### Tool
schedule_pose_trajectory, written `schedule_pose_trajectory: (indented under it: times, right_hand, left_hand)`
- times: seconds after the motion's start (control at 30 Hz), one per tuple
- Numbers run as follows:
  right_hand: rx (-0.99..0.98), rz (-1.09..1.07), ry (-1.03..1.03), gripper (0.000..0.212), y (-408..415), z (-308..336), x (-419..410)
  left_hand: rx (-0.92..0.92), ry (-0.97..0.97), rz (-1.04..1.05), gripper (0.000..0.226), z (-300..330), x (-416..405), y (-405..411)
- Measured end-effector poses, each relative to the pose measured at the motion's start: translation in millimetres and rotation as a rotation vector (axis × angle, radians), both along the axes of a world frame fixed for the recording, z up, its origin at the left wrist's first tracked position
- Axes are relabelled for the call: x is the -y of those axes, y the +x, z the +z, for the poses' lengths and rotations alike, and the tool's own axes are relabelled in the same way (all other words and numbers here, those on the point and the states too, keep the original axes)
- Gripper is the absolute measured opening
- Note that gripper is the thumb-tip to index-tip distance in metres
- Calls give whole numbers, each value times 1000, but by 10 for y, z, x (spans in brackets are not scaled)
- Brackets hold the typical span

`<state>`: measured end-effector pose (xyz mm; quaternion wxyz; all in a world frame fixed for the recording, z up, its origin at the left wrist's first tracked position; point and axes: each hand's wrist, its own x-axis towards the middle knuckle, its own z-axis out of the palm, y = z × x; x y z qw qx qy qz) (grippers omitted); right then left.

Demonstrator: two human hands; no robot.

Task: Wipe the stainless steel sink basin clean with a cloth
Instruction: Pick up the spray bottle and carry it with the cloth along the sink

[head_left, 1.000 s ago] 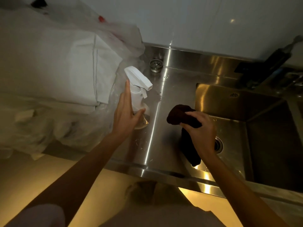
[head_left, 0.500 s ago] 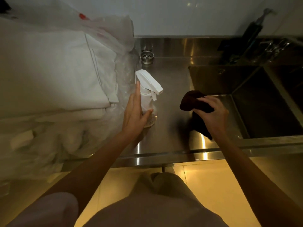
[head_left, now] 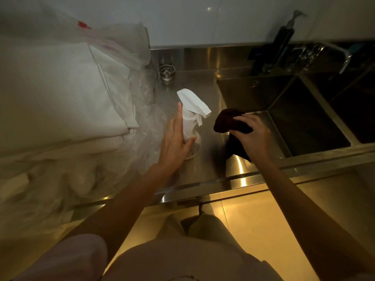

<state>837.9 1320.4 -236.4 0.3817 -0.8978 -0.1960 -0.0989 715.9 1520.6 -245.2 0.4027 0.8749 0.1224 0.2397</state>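
A stainless steel sink basin (head_left: 304, 122) lies at the right, dark inside. My right hand (head_left: 255, 138) is closed around a dark bunched cloth (head_left: 226, 121), held over the basin's left rim with one end hanging down. A white spray bottle (head_left: 192, 110) stands on the steel drainboard (head_left: 205, 169) left of the basin. My left hand (head_left: 174, 145) rests flat against the bottle's left side, fingers straight, thumb touching its base, not wrapped around it.
White folded fabric in clear plastic bags (head_left: 60, 98) fills the counter to the left. A metal sink strainer (head_left: 166, 72) sits at the back of the drainboard. A dark pump dispenser (head_left: 284, 37) and a tap (head_left: 334, 53) stand behind the basin.
The view has tilted down and back, showing more floor. My right hand with the cloth has shifted left, nearer the bottle. My left hand stays at the bottle.
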Motion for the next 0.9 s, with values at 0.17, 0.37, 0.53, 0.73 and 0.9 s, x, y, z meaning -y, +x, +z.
schedule_pose_trajectory:
  times: [0.17,0.37,0.53,0.73,0.9]
  right_hand:
    - [-15,20,17,40,-9,-15,5]
    - [-26,28,11,40,-64,-28,1]
    - [-29,24,14,41,-98,-61,-11]
    - [-37,34,23,41,-144,-61,-25]
    - [-57,37,18,41,-182,-46,-31]
  left_hand:
    - [7,5,38,99,-30,-48,-3]
    - [6,-7,67,92,-15,-117,-33]
    - [-34,0,48,98,-13,-139,-60]
    - [-66,36,37,110,30,-188,-169]
    - [1,146,101,88,81,-151,-328]
